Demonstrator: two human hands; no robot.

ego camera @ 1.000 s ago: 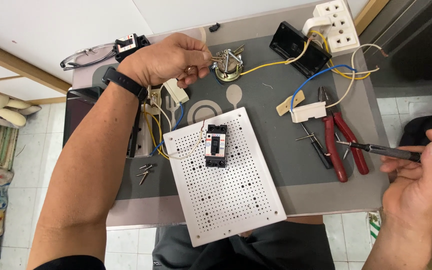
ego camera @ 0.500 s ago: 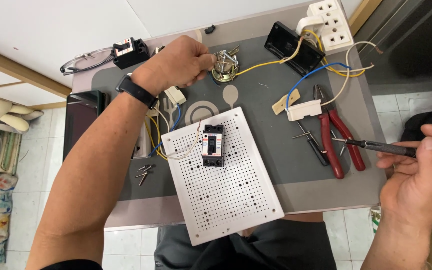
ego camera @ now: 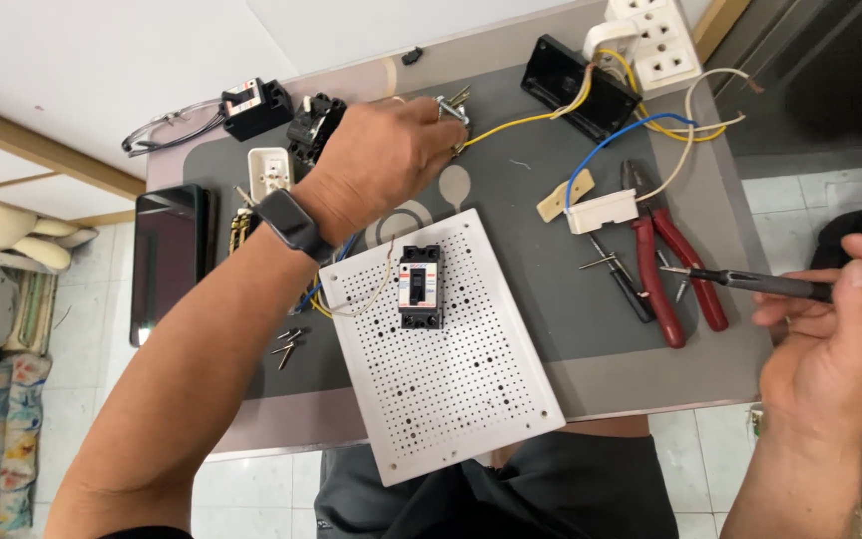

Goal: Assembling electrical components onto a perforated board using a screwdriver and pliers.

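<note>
My left hand (ego camera: 386, 160) is up beyond the white perforated board (ego camera: 441, 349), fingers curled over a small metal fitting (ego camera: 454, 108) where the yellow wire (ego camera: 521, 122) ends; whether I'm truly pinching it, I can't tell. My right hand (ego camera: 835, 339), off the board's right, is closed round a thin dark screwdriver (ego camera: 750, 281), tip hovering over the red pliers (ego camera: 670, 269). The black breaker (ego camera: 420, 286) sits on the board's upper half. My worry: a tug on that yellow wire drags the black box (ego camera: 576, 85) it runs to, and my forearm could sweep the loose screws (ego camera: 288, 344) left of the board.
</note>
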